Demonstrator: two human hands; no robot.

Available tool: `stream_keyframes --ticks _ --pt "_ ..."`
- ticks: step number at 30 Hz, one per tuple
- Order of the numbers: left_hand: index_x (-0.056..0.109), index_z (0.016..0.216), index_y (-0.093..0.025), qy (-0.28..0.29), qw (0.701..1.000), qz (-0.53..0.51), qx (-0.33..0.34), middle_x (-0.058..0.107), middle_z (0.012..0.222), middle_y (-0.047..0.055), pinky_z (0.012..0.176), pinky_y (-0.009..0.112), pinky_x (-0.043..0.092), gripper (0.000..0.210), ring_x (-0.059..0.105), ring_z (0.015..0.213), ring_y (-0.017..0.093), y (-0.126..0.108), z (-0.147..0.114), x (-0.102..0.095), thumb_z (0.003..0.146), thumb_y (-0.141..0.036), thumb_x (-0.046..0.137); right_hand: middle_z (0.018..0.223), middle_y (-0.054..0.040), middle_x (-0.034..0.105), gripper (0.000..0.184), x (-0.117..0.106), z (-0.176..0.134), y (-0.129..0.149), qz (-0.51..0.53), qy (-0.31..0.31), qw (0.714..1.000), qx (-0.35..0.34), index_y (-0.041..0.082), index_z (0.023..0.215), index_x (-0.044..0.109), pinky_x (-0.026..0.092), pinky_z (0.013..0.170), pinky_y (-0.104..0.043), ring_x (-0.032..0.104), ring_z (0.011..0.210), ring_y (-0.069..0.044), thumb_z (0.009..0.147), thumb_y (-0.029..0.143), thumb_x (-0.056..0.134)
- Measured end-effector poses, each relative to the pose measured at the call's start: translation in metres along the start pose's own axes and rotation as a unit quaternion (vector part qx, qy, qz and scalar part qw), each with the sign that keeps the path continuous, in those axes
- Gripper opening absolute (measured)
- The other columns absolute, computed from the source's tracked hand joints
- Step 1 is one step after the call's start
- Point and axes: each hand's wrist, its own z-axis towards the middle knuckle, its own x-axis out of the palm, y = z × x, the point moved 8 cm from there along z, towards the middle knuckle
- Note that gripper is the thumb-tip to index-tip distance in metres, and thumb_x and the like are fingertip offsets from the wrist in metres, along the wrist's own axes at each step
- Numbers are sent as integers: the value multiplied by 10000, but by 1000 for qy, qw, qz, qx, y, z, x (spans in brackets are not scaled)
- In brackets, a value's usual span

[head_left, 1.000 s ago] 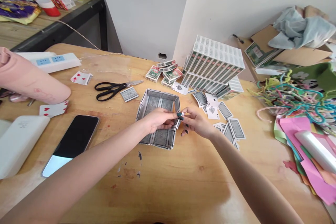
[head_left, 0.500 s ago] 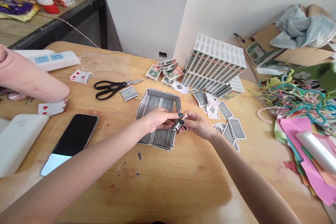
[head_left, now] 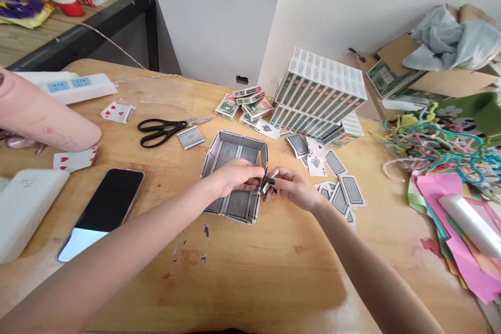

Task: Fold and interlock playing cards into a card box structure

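- One wide table of yellow-brown wood [head_left: 289, 282] bears everything listed below.
- One big block of green-and-white card boxes [head_left: 321, 86] stands in two tiers near the far edge, right of centre.
- One pink cylindrical object [head_left: 50, 109] lies at the left edge.
- One open rectangular tray made of grey-patterned playing cards [head_left: 238, 140], with four walls, sits mid-table, under the hands.
- Two bare hands: the left hand [head_left: 237, 177] reaches inside the tray, fingers bent at its right wall; I cannot tell whether they grip it. The right hand [head_left: 291, 188], just outside that wall, pinches one small piece between thumb and fingers.
- One black-screened flat phone [head_left: 105, 203] lies left of the tray.
- One pair of black-handled metal scissors [head_left: 168, 130] lies beyond the phone.
- Five loose green, red and white card boxes [head_left: 237, 107] are heaped behind the tray.
- Two white cards with red hearts [head_left: 117, 111] lie apart on the left.
- One square folded grey-patterned card [head_left: 190, 136] lies by the scissor blades.
- One small white folded card piece [head_left: 268, 185] is in the right fingers; whether it joins the tray is unclear.
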Motion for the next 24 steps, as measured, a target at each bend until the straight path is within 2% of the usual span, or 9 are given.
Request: stream_keyframes --ticks 7,13,17,20,24 --pt "642 812 -118 19 999 47 12 677 736 28 621 240 524 208 614 607 104 -7 1 8 611 -146 688 789 -28 714 232 7 -3 2 -87 -18 996 12 176 837 579 530 734 -318 695 718 -160 763 343 721" --pt "625 863 -145 40 996 74 17 698 786 28 649 258 541 234 646 644 122 -7 4 9 637 -182 669 637 34 642 239 3 -4 1 -65 -54 996 -18 188 777 556 488 649 -278 653 622 -136 739 348 729" --pt "630 877 -148 34 997 67 21 670 738 2 611 223 524 247 614 609 96 -6 2 8 637 -189 671 645 39 630 190 5 -6 3 -66 -75 994 -36 187 767 551 451 619 -258 616 603 -116 747 297 704" --pt "625 907 -151 23 998 58 13 654 727 -9 596 212 518 286 597 597 85 -5 2 6 629 -180 680 637 43 626 168 8 -7 5 -62 -106 992 -22 189 756 531 426 603 -254 592 580 -106 731 240 689" --pt "627 877 -146 42 997 54 18 619 691 -21 576 187 502 232 559 565 62 -4 2 8 653 -194 662 574 61 597 171 10 -8 8 -61 -151 987 12 191 732 501 390 565 -243 575 536 -100 688 180 665"
